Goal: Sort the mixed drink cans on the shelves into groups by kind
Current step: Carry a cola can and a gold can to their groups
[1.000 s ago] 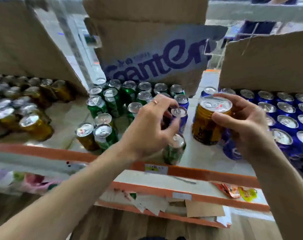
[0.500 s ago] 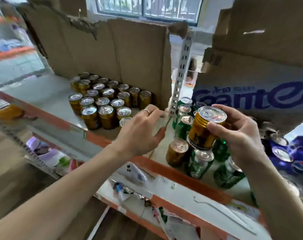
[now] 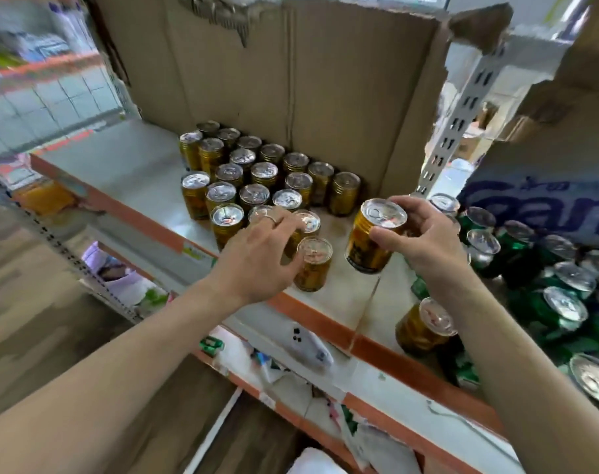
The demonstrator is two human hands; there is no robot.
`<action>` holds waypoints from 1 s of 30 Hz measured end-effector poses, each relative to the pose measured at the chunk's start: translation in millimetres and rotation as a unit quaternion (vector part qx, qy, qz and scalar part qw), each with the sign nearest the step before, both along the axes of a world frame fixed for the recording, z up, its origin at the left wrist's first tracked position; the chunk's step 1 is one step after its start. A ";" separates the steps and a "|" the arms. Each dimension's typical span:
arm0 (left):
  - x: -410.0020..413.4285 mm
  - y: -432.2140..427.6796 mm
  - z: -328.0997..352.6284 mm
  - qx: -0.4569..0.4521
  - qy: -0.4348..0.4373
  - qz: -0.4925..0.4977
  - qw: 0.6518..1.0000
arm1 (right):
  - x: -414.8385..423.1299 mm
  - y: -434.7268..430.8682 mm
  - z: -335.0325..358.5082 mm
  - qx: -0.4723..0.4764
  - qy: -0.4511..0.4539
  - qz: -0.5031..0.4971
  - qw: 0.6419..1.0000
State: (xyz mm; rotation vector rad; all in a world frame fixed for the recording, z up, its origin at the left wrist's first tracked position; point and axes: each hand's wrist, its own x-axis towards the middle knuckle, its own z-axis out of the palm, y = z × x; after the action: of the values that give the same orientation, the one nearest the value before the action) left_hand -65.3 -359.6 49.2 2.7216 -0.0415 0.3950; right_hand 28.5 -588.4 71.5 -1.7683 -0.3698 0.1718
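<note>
The right hand [image 3: 424, 241] has carried its grasped gold metal can [image 3: 373, 236] over to the gold cans group [image 3: 253, 176], while the left hand [image 3: 260, 254], released, steadies a front can [image 3: 312, 263].

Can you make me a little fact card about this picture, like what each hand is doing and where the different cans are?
right hand: holds a gold can, tilted, above the shelf
left hand: spread over the front of the gold can group, beside one lone gold can; whether it grips anything cannot be told
gold group: upright rows in front of a cardboard wall
green cans: crowded on the right
stray gold can: at the front edge, by the green cans
lower shelf: white phone among papers
</note>
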 end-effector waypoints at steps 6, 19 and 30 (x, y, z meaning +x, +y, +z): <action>35.0 15.7 -1.1 0.012 -0.004 0.007 1.000 | 53.1 36.6 -14.2 -0.075 0.004 0.001 0.997; 102.9 47.9 -9.7 0.004 0.001 0.017 1.000 | 115.0 83.6 -32.3 -0.176 -0.015 -0.021 0.984; 121.5 100.0 -27.1 0.048 0.036 -0.073 0.996 | 113.0 128.3 -57.0 -0.192 0.045 -0.071 0.978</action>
State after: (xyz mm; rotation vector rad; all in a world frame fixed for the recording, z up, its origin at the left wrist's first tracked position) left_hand 56.3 -259.6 22.1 2.8021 -0.2437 0.2601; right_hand 141.5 -460.1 14.5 -2.1525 -0.1489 0.2333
